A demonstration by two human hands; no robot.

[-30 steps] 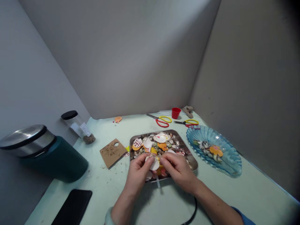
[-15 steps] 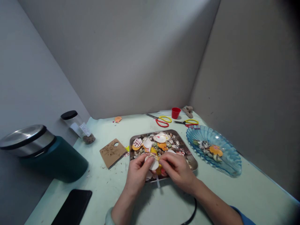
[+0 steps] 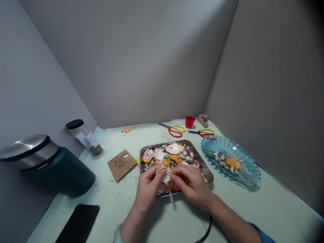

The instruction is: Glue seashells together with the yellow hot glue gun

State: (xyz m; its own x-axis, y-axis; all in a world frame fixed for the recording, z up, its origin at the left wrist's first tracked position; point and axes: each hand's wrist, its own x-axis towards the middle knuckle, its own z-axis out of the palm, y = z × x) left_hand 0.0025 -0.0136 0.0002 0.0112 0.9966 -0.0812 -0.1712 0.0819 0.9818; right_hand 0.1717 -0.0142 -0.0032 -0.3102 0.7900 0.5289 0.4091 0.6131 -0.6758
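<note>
My left hand [image 3: 150,186] pinches a pale white shell [image 3: 166,177] between thumb and fingers, above the near side of the metal tray. My right hand [image 3: 194,185] is closed beside it, thumb and fingertips pressed together at the shell's right edge. What sits between the right fingertips is too small to make out. Beneath both hands lies the metal tray [image 3: 210,176], full of seashells [image 3: 159,155], some white, some orange, with many small spiral ones. A narrow pale strip [image 3: 171,196] pokes over the tray's front rim.
To the right is a blue glass dish [image 3: 249,172] with a few shells. Scissors [image 3: 174,129], a second pair [image 3: 202,132] and a red cup [image 3: 189,122] lie behind. Leftward are a brown board [image 3: 120,167], a clear jar [image 3: 87,138], a green flask [image 3: 63,173] and a black phone-like slab [image 3: 78,224].
The white shell has tilted in my left fingers, showing less of its round face. My right fingertips have shifted slightly left and down along its edge. Everything else stays put.
</note>
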